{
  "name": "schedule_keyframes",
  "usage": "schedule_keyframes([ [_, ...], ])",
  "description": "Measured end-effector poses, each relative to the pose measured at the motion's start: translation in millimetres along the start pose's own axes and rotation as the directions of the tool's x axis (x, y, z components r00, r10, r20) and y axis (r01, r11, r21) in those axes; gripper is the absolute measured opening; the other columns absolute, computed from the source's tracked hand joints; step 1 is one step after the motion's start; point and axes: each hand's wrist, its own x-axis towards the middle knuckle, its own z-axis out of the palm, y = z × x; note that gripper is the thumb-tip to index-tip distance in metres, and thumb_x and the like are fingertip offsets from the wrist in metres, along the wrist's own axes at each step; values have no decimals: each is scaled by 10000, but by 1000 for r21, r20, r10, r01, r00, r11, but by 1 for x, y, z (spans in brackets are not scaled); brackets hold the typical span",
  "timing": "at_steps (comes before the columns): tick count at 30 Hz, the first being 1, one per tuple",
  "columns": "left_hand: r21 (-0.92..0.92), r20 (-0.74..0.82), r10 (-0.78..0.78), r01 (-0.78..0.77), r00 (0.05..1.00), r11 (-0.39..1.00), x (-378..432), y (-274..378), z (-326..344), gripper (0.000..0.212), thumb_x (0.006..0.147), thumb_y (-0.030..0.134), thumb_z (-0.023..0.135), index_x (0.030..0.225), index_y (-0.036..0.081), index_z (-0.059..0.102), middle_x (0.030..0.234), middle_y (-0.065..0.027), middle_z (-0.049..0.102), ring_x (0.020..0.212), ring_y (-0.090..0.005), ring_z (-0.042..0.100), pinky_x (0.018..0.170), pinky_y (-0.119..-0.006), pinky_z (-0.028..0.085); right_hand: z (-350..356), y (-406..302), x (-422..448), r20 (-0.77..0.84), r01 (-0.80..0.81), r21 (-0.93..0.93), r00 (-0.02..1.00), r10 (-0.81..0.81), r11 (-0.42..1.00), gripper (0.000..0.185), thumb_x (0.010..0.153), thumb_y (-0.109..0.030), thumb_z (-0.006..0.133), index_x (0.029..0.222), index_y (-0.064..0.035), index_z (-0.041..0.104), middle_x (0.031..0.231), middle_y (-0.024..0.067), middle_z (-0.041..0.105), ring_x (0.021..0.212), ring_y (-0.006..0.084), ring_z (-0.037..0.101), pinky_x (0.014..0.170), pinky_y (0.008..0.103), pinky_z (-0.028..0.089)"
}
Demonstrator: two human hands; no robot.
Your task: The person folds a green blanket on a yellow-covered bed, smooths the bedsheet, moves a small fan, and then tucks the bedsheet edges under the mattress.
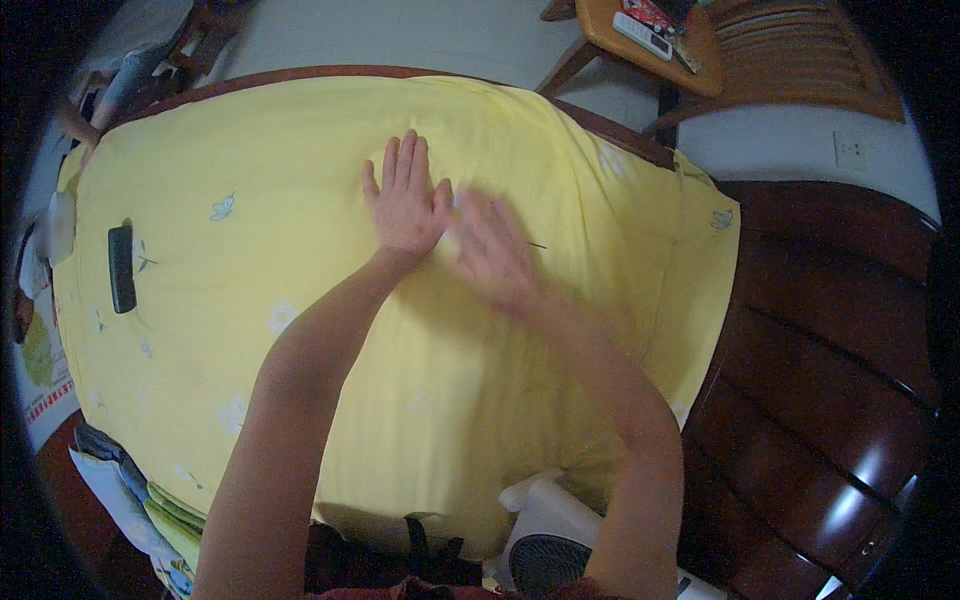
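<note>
A pale yellow cloth point(360, 315) printed with white flowers and butterflies is spread over a broad surface before me and hangs past its edge at the right. My left hand point(409, 206) lies palm down near the middle of the cloth, its fingers spread and nothing in it. Close beside its thumb is my right hand point(495, 251), blurred by motion; whether it holds anything is hard to see. A small white patch shows between the two hands, too blurred to name. Far to the left, a black oblong object point(122, 270) rests on the cloth.
A dark wooden slatted seat point(817, 337) stands at the right. At the top right, a small wooden table point(701, 56) bears a white remote control point(643, 35). Near my body is a white appliance with a round black grille point(550, 564). Folded fabrics point(161, 502) lie lower left.
</note>
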Motion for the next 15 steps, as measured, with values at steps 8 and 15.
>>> schedule_keyframes([
  [8, 34, -7, 10, -10, 1000, 999, -1, -1, -2, 586, 856, 383, 396, 1346, 72, 319, 1429, -71, 279, 1327, -261, 228, 1051, -522, 94, -64, 21, -45, 2, -141, -358, 989, 151, 923, 576, 767, -305, 619, 1237, -27, 433, 1351, 204, 335, 1277, 376, 264, 1056, 488, 198],
  [15, -1, -33, 57, -57, 998, 998, 6, 12, 1, 589, 861, 392, 392, 1352, 79, 308, 1429, -80, 276, 1333, -265, 211, 1058, -518, 73, -93, 66, -92, -181, -378, -511, 925, 333, 772, 688, 772, -376, 594, 1335, -76, 337, 1379, 186, 304, 1271, 371, 276, 1058, 534, 141],
])
